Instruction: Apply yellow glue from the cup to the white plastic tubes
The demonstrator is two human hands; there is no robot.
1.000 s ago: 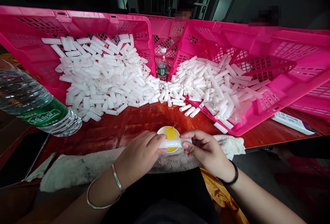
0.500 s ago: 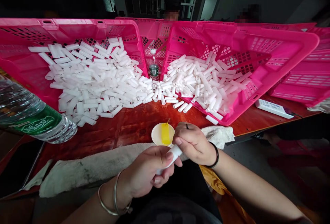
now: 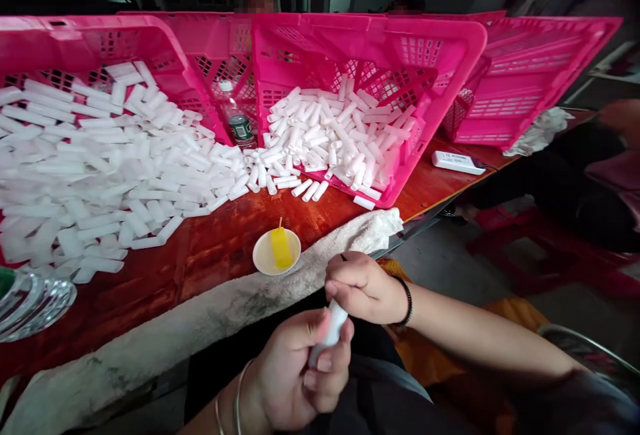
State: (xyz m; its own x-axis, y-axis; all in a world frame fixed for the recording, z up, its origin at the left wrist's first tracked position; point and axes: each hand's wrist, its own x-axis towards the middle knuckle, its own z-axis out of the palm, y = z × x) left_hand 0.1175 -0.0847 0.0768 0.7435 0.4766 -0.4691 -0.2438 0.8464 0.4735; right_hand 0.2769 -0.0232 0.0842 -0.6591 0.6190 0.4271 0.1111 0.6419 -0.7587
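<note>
Red-brown table (image 3: 210,248) fills the top of my view, its edge padded with a towel (image 3: 200,315). I see the left hand (image 3: 300,375) wrapped round a white tube (image 3: 334,323). The right hand (image 3: 363,287), at 1 o'clock, pinches the tube's upper end. At 11 o'clock sits a dish (image 3: 263,259) holding a yellow block (image 3: 281,247). Farther out at 12, a pink crate (image 3: 450,61) spills loose tubes (image 3: 325,135).

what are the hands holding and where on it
One white tube, held by both hands. The left hand wraps around its lower end, and the right hand closes over its upper end. The middle shows between them.
</note>
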